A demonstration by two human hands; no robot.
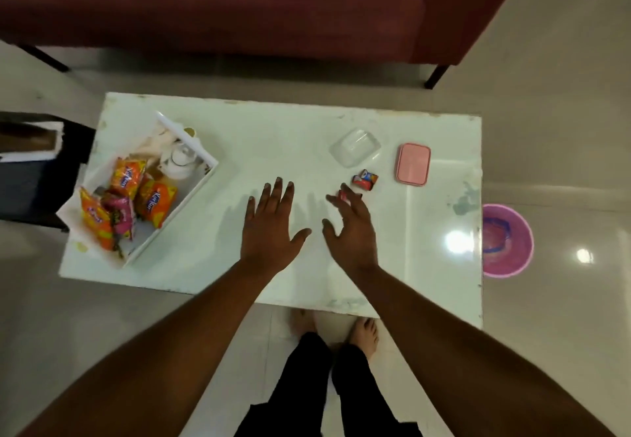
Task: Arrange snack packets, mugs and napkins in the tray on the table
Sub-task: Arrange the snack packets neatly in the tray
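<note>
A white tray [201,177] sits at the table's left end. Inside it lie several orange snack packets [155,201], a pink packet [121,214], a white mug [179,161] and pale napkins [160,139] at the back. A small red packet [365,179] lies on the table to the right of centre. My left hand [271,228] hovers flat over the table's middle, fingers spread, holding nothing. My right hand [351,231] is beside it with fingers apart, its fingertips just short of the red packet; a small pinkish bit shows at one fingertip, unclear what it is.
A clear plastic container [355,146] and its pink lid [413,164] lie at the right back of the white table [426,265]. A pink bin [508,242] stands on the floor at the right. A maroon sofa [239,6] is behind; a dark stool [34,170] stands left.
</note>
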